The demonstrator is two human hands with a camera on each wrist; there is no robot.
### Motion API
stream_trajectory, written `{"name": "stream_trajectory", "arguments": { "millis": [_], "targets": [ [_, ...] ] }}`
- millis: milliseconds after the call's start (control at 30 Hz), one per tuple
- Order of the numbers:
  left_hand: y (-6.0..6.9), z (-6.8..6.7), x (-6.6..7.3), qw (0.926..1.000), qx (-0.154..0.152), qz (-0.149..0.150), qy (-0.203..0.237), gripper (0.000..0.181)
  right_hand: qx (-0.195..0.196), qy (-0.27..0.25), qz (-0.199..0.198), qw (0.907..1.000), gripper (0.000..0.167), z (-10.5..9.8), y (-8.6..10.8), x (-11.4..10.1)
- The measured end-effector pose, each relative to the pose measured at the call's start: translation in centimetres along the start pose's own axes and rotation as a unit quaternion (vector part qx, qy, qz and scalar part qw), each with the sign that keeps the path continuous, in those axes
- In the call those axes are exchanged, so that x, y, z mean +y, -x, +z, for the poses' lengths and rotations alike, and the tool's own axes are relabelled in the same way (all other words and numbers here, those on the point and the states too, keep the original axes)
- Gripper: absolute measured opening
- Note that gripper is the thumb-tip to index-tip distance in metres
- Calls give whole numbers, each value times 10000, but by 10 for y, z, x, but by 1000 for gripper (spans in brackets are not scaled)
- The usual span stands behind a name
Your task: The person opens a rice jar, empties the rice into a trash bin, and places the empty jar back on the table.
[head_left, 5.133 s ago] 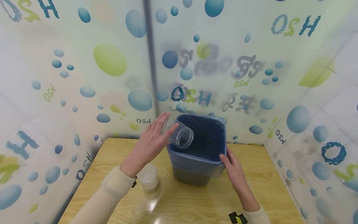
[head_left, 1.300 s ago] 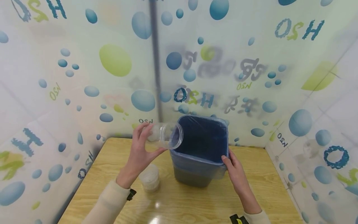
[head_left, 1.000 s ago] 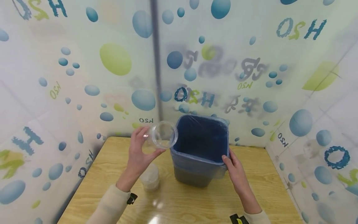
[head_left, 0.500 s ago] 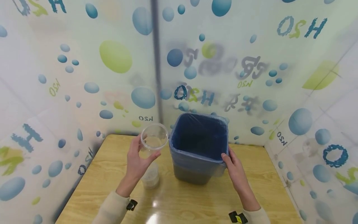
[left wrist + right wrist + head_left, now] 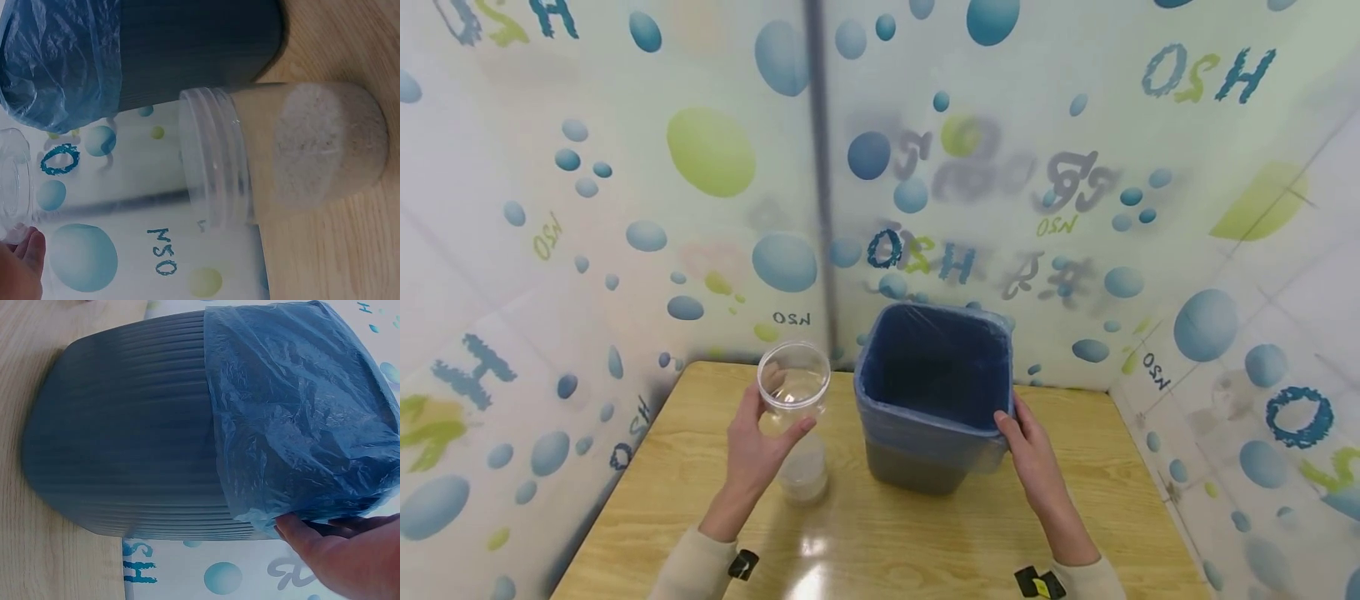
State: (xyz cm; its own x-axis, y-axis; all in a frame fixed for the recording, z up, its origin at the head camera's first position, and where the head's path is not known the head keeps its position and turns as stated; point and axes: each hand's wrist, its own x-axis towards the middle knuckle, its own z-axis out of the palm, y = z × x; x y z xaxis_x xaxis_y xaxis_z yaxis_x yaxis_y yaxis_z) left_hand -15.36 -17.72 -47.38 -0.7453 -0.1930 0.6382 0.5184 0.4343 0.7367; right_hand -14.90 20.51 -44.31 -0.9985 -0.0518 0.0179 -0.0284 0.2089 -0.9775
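My left hand (image 5: pixel 758 450) grips a clear plastic jar (image 5: pixel 794 385), mouth up, left of the bin and above the table; in the left wrist view the hand (image 5: pixel 22 269) and the base of that jar (image 5: pixel 15 181) show at the left edge. A second clear jar (image 5: pixel 803 475), with pale grainy stuff (image 5: pixel 309 147) inside, stands on the table just below it. My right hand (image 5: pixel 1037 475) grips the right rim of a dark bin (image 5: pixel 913 462) with a blue bag liner (image 5: pixel 917 421) folded over its rim; in the right wrist view the thumb of this hand (image 5: pixel 350 556) presses the liner.
A light wooden table (image 5: pixel 1000 542) carries the bin and jar. Walls (image 5: pixel 715 233) printed with bubbles and letters stand behind the table and along both sides.
The jar in my left hand has moved from over the bin's left rim down and to the left, and has turned from tipped sideways to mouth up. The right hand has stayed on the rim.
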Motion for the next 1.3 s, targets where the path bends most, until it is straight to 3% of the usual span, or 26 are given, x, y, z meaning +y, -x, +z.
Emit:
{"name": "stream_trajectory", "arguments": {
  "millis": [200, 533, 700, 833, 967, 1300],
  "targets": [
    [7, -12, -6, 9995, -1, -301, 49, 76, 2, 47, -1, 10000, 64, 0, 0, 0],
    [22, -35, -22, 9894, 10, -1396, -396, 74, -62, 48, -36, 10000, 65, 0, 0, 2],
    [28, -44, -31, 9856, 142, -1659, -296, 72, -67, 70, -43, 9999, 65, -1, 1, 3],
    [33, -49, -39, 9840, 194, -1769, -50, 83, -69, 78, -32, 9999, 66, -1, 1, 3],
    [38, -55, -48, 9806, 104, -1954, -121, 93, -72, 32, -46, 10000, 66, -1, 1, 5],
    [46, -71, -75, 9643, -262, -2541, -700, 89, -46, 28, -71, 10000, 66, -1, 0, 5]
  ]
}}
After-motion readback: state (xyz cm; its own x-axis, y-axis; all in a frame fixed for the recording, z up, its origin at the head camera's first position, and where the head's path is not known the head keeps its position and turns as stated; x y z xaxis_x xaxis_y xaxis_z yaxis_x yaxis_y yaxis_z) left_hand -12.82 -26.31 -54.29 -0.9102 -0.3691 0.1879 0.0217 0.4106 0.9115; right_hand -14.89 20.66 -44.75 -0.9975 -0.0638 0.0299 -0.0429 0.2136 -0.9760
